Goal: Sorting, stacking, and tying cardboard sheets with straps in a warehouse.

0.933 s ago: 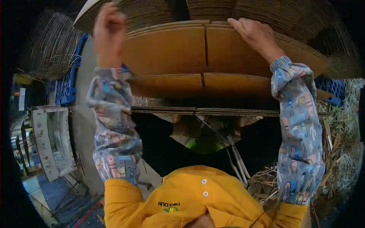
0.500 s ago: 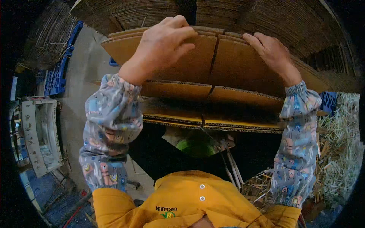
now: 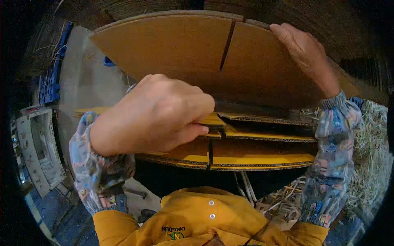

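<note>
Pinching the near edge of a flattened cardboard sheet [image 3: 262, 137], the left hand [image 3: 154, 115] is curled nearly closed, thumb below and fingers above. The right hand [image 3: 305, 55] lies open and flat on the raised top cardboard panel [image 3: 172, 53], fingers at its far edge; whether they hook over it is hard to tell. 2 more yellow-brown sheets lie beneath. Straw [image 3: 369, 172] is heaped at the right, a blue crate [image 3: 51, 78] stands left.

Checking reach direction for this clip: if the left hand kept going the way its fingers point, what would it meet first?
Probably the edges of the stacked cardboard sheets; the left hand already pinches one there.
</note>
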